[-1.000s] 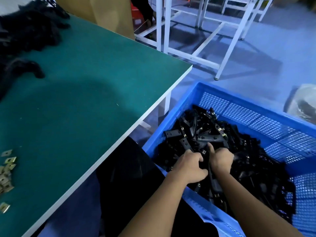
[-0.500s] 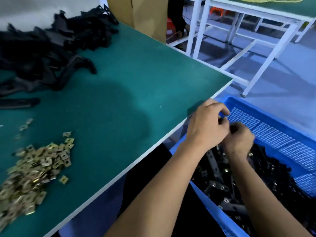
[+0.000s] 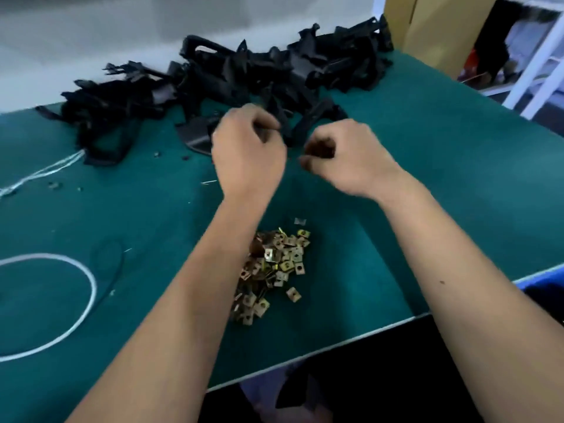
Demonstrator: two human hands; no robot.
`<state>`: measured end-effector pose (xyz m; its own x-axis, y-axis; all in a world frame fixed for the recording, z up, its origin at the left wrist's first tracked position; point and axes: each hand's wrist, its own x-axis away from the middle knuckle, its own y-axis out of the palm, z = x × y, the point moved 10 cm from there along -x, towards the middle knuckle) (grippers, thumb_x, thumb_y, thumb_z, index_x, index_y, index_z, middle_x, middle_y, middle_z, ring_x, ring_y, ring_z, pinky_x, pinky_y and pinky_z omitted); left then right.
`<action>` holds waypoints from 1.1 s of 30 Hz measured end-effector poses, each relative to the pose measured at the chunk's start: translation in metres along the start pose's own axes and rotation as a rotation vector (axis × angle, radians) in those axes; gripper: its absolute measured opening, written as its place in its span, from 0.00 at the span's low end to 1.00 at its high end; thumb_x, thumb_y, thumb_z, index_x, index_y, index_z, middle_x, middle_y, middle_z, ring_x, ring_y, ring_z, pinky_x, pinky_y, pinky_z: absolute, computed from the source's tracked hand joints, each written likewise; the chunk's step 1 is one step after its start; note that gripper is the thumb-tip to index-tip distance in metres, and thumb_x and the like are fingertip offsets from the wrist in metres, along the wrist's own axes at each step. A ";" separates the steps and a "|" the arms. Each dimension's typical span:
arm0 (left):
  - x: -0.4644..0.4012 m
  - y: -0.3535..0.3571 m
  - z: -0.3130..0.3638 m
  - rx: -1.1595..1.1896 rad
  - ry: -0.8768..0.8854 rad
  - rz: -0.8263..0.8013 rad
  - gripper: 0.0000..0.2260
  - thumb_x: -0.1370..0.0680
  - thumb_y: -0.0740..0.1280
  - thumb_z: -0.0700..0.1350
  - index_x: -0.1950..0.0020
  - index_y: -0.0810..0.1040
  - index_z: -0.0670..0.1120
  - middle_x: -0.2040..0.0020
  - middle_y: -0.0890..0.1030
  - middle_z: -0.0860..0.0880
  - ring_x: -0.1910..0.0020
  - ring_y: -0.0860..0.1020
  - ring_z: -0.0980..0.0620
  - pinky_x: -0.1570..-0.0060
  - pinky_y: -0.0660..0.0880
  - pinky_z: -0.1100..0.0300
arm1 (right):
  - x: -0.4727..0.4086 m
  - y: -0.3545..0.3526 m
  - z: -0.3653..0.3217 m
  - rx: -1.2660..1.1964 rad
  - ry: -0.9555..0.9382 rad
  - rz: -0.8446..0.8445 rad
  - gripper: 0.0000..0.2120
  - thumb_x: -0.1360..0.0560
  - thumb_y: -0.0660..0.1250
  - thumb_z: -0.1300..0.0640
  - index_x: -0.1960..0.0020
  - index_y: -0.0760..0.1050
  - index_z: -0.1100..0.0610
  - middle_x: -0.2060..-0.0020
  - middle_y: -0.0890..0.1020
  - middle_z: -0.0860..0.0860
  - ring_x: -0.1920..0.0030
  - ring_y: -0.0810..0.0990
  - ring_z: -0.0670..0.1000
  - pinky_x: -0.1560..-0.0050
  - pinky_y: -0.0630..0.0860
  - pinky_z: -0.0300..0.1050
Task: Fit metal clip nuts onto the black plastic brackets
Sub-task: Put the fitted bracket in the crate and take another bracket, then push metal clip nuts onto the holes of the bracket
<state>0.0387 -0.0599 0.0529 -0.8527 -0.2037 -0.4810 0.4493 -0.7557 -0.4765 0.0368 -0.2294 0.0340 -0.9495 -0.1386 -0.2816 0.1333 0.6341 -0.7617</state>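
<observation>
A heap of black plastic brackets [image 3: 232, 77] lies along the far side of the green table [image 3: 457, 178]. A pile of brass-coloured metal clip nuts [image 3: 277, 264] sits near the front edge, between my forearms. My left hand [image 3: 248, 151] hovers above the table with its fingers curled, the fingertips close to a curved bracket [image 3: 317, 112] at the edge of the heap; I cannot tell if they touch it. My right hand [image 3: 345, 157] hovers just to the right, fingers curled in, with nothing visible in it.
A white cord [image 3: 76, 303] loops across the table at the left, and a thin white strand [image 3: 39, 172] runs further back. Small dark bits [image 3: 55, 185] lie scattered nearby. A cardboard box [image 3: 427, 22] stands at the back right. A blue crate's corner [image 3: 546, 277] shows at the right edge.
Both hands have left the blue crate of brackets on the right and swung over the table. My view has turned left onto the clip nuts and the bracket heap.
</observation>
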 end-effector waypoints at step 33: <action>-0.057 -0.067 -0.180 0.629 -0.568 0.322 0.09 0.18 0.66 0.40 0.57 0.73 0.48 0.57 0.77 0.50 0.58 0.75 0.53 0.51 0.82 0.51 | -0.027 0.102 -0.046 -0.048 -0.226 -0.216 0.03 0.22 0.73 0.58 0.50 0.81 0.51 0.55 0.81 0.42 0.58 0.77 0.40 0.57 0.71 0.32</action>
<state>0.1055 0.1147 -0.0201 -0.7891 -0.6143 -0.0065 0.6023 -0.7756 0.1887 0.0634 -0.1260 -0.0095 -0.8662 -0.4363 -0.2435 -0.0831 0.6064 -0.7908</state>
